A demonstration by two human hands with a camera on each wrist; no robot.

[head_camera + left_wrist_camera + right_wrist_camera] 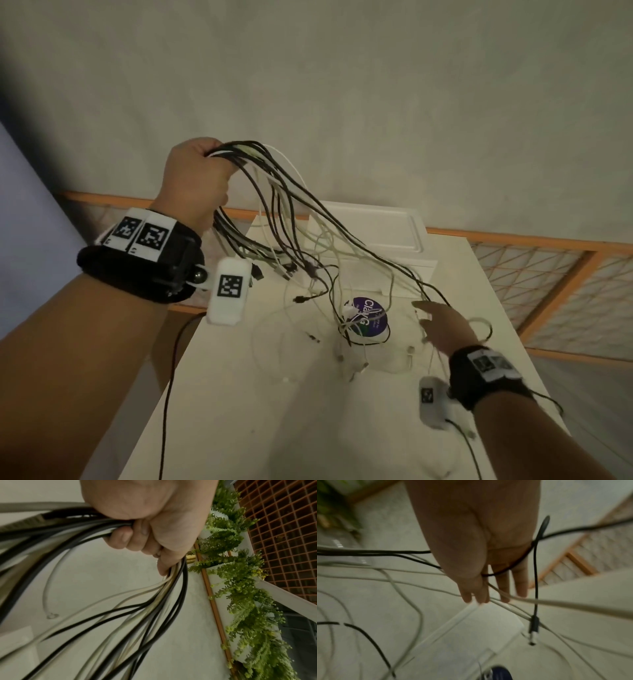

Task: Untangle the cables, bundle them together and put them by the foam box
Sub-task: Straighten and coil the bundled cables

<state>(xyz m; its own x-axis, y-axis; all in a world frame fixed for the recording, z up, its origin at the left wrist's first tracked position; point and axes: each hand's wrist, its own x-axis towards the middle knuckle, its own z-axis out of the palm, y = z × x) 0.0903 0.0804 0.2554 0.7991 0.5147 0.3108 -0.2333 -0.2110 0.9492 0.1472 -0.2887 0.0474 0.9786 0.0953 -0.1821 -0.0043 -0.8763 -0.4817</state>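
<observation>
While the left hand (197, 178) is raised above the white table (274, 411), its fingers (123, 536) are curled tight round a bunch of black and white cables (291, 212), which trail down onto the table in front of the foam box (387, 233). Lower, near the table's right edge, the right hand (445, 329) is spread with straight fingers (520, 585) among loose strands, a black cable looped across them, gripping nothing.

Left hand (197, 178) raised, fisted (tight grip); right hand (442, 327) low, fingers extended.
</observation>
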